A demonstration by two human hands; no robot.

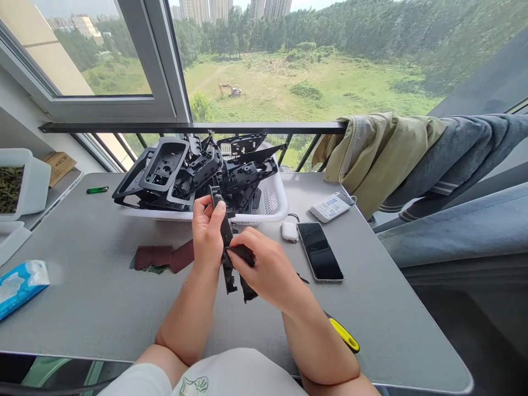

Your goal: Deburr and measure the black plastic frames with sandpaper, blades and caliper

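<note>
Upright in my left hand (207, 234) is a long, narrow black plastic part (226, 230), gripped between thumb and fingers near its top. My right hand (267, 264) pinches a dark strip (248, 290) with a ragged lower end, perhaps sandpaper, against the middle of the part. The fingers hide where strip and part meet. Behind both hands, a white basket (270, 199) is heaped with black plastic parts (202, 170) of several shapes. Beside my left wrist lie torn maroon sandpaper pieces (153, 257) on the grey table (103, 308).
To the right are a phone (320, 252), a white earbud case (290, 231) and a white packet (332, 207). A yellow-and-black handle (345, 334) shows beside my right forearm. Leftward are a green lighter (97, 190) and a blue wipes pack (22, 287). Trousers (379, 159) hang over the railing.
</note>
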